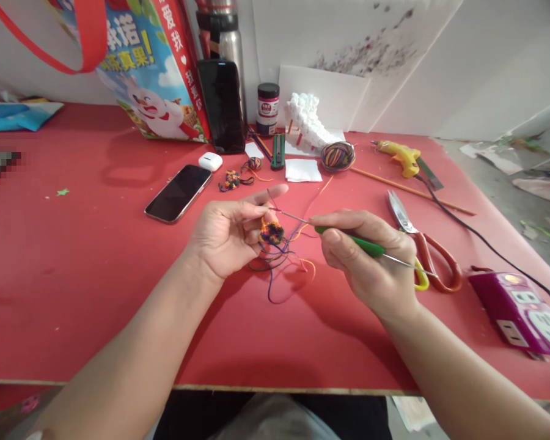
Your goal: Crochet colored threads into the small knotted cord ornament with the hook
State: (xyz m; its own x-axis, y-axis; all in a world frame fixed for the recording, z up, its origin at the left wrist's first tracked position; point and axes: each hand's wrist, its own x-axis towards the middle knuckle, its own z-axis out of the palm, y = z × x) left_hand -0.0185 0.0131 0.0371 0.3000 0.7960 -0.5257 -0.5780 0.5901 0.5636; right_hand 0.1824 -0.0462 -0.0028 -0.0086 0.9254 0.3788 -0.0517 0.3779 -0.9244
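1 stitch seems under way, the left hand [227, 235] pinching yarn [275, 209] above the crochet [272, 233] mid-frame, the right hand [369, 260] gripping the hook [369, 245]; next probably calls for drawing yarn through.

Quantities: two hands [222, 235] [371, 260], one green-handled hook [369, 245], two multicoloured crocheted pieces [272, 232] [232, 179], two yarn balls [338, 156] [254, 163], two phones [178, 193] [220, 107], one pair of scissors [409, 227], one glue gun [407, 157], one flask [234, 41].

Passage lies left over the red table [73, 263] — scissors [409, 227] and black cord [475, 232] obstruct the right.
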